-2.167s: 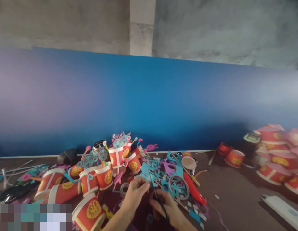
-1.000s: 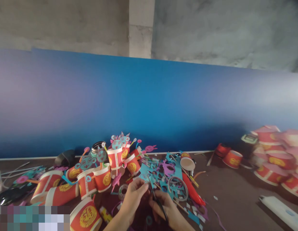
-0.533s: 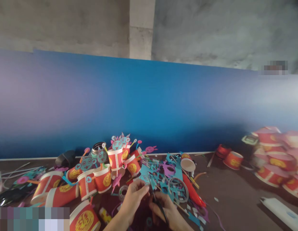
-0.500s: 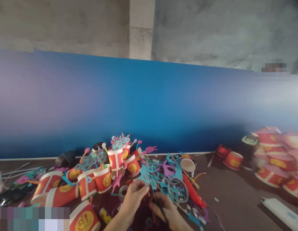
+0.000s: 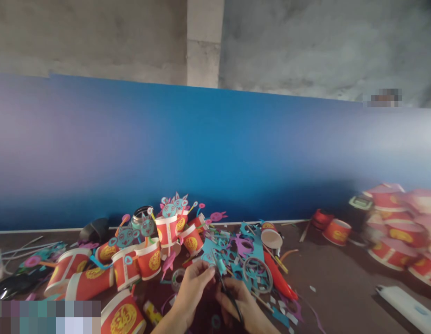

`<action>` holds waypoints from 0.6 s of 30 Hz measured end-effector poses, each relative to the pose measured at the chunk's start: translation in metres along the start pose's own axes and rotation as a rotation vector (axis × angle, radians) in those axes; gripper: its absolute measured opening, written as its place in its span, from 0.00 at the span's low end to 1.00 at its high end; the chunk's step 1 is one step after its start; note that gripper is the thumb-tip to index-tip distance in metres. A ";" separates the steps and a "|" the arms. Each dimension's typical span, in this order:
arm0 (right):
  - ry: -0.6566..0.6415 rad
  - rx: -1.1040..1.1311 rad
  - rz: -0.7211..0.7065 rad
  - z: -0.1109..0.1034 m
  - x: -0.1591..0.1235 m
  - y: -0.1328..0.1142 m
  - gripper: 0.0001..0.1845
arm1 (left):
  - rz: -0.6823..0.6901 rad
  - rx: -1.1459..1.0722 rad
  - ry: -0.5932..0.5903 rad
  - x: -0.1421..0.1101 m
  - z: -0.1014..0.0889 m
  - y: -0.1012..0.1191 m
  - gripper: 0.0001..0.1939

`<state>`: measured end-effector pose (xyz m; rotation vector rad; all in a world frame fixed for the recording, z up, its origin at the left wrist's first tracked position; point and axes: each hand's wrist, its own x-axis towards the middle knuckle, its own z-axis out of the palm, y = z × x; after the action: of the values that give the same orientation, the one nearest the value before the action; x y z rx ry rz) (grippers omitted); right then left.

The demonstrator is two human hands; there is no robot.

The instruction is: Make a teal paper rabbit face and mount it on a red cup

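Note:
Low in the middle of the view, my left hand (image 5: 194, 287) is closed, thumb against fingers, at the edge of a light blue paper piece (image 5: 207, 258) with drawn lines on it. My right hand (image 5: 238, 299) is wrapped round the black handles of a pair of scissors (image 5: 230, 293). The blades point up and away, beside my left fingertips and close to the paper. Blue and purple paper scraps (image 5: 241, 243) lie just beyond both hands. A roll of tape (image 5: 177, 278) rests left of my left hand.
Red paper cups (image 5: 147, 260), several with blue cat-face cutouts, crowd the left. Right of the scraps are a large tape ring (image 5: 257, 275) and a red tube-like object (image 5: 279, 276). Stacked red cups (image 5: 396, 253) and a white tool (image 5: 408, 306) lie far right. A blue partition (image 5: 208, 153) stands behind.
The scissor blades have shifted slightly by my left fingertips. Both hands stay in nearly the same place. The blurred patch above the partition at right has moved a little left.

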<state>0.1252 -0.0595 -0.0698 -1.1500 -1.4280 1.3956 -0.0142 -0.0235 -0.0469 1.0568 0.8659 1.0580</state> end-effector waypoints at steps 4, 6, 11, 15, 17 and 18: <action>-0.009 0.018 0.009 0.001 -0.002 -0.006 0.28 | 0.009 0.029 -0.024 0.002 -0.001 0.000 0.16; -0.010 0.016 0.018 0.001 -0.003 -0.007 0.27 | 0.008 0.040 -0.026 0.003 -0.002 -0.001 0.16; -0.003 0.009 0.017 0.001 -0.002 -0.008 0.24 | -0.004 0.027 -0.017 0.003 -0.002 -0.002 0.17; -0.001 -0.005 0.018 0.000 -0.002 -0.008 0.23 | -0.009 0.019 -0.003 0.003 -0.002 -0.001 0.17; -0.004 -0.012 0.020 0.000 -0.002 -0.007 0.23 | -0.011 0.015 -0.004 0.003 -0.002 -0.001 0.17; -0.007 -0.010 0.020 0.000 -0.002 -0.006 0.24 | -0.009 0.015 -0.005 0.003 -0.002 -0.001 0.17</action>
<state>0.1253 -0.0615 -0.0637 -1.1703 -1.4336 1.4083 -0.0154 -0.0199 -0.0486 1.0670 0.8754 1.0421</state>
